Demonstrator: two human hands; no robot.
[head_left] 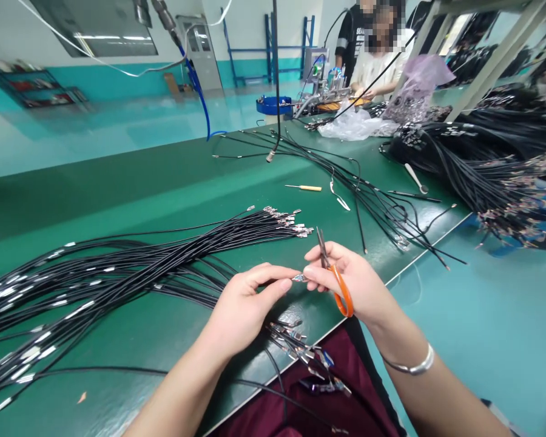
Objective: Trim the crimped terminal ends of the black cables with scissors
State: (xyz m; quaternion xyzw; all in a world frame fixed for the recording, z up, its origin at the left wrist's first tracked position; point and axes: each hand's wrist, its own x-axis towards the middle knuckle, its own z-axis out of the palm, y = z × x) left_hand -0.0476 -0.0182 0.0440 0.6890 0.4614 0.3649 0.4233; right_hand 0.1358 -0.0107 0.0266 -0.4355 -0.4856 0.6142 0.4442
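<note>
My left hand (243, 303) and my right hand (352, 282) meet over the near edge of the green table (164, 182). Both pinch one small metal terminal (299, 278) at the end of a black cable. My right hand also holds orange-handled scissors (334, 276), blades pointing up and away. A big bundle of black cables with metal terminals (118, 267) fans out to the left, its tips near my hands. More terminal ends (300, 346) lie under my left wrist, over a dark red cloth (300, 400) on my lap.
Loose black cables (373, 200) cross the table's middle, with a small yellow-handled tool (304, 187) beside them. A large heap of cables (482, 158) fills the right side. Clear plastic bags (359, 124) and a machine lie at the far end, where two people work.
</note>
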